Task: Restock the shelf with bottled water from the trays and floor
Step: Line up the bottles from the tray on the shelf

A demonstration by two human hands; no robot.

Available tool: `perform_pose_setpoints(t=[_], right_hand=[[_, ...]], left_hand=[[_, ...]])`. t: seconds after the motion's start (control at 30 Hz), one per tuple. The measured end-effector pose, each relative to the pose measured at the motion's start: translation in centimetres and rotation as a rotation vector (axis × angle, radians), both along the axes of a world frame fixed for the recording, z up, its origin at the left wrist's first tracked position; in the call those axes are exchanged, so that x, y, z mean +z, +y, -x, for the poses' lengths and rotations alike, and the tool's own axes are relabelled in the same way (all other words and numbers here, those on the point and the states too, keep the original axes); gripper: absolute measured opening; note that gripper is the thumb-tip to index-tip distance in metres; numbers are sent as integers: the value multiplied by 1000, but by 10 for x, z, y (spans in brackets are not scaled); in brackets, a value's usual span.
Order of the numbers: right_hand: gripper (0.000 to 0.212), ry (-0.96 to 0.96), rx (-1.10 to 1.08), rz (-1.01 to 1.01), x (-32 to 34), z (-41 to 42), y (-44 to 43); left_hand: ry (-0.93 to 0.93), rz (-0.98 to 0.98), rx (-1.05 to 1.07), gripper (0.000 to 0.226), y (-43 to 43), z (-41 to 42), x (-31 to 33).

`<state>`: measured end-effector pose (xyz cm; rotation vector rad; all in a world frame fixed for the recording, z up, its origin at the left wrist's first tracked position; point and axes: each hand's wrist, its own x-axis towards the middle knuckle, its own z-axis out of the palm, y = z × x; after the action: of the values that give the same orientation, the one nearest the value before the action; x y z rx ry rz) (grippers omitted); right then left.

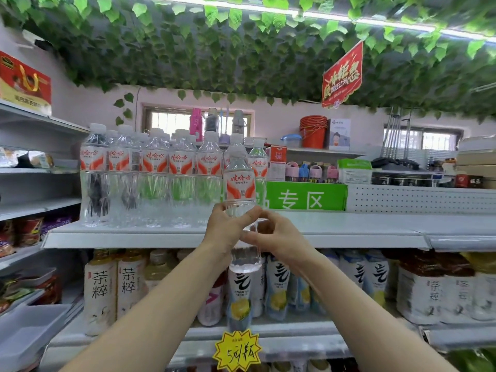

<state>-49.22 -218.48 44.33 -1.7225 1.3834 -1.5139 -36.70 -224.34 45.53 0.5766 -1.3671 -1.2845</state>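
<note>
Evidently full, the water bottle [239, 183] was held upright in both hands, just in front of the shelf [349, 226] edge. The left hand [226, 229] wrapped its lower body, thumb across the front. The right hand [272, 236] pinched the same band from the opposite side. Left of the left hand stood the row of bottles [150, 170] on the shelf. The bottle was judged moderately heavy, with thin, smooth walls likely to dent under pressure. The lower body, as gripped, seemed the surest hold.

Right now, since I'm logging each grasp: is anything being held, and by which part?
The left hand and right hand together grip one water bottle by its clear body, just below the label.
</note>
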Motion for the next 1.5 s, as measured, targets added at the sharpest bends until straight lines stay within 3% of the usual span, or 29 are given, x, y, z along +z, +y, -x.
perform_pose_setpoints(t=[0.17,0.27,0.37,0.53,0.83,1.5], right_hand=[[48,-48,-106,57,-1,21,4],[52,-148,-84,77,5,33,5],[48,-209,-110,98,22,44,3],[40,-321,-100,109,52,61,-16],[51,-132,-185,10,47,72,-76],[53,-22,-278,11,37,71,-108]], left_hand=[[-91,98,-29,87,6,23,6],[-139,160,-34,78,5,22,15],[-211,218,133,72,-6,16,17],[-270,151,199,70,-24,6,-1],[-406,133,188,72,-38,11,-8],[-559,152,221,70,-41,28,-2]])
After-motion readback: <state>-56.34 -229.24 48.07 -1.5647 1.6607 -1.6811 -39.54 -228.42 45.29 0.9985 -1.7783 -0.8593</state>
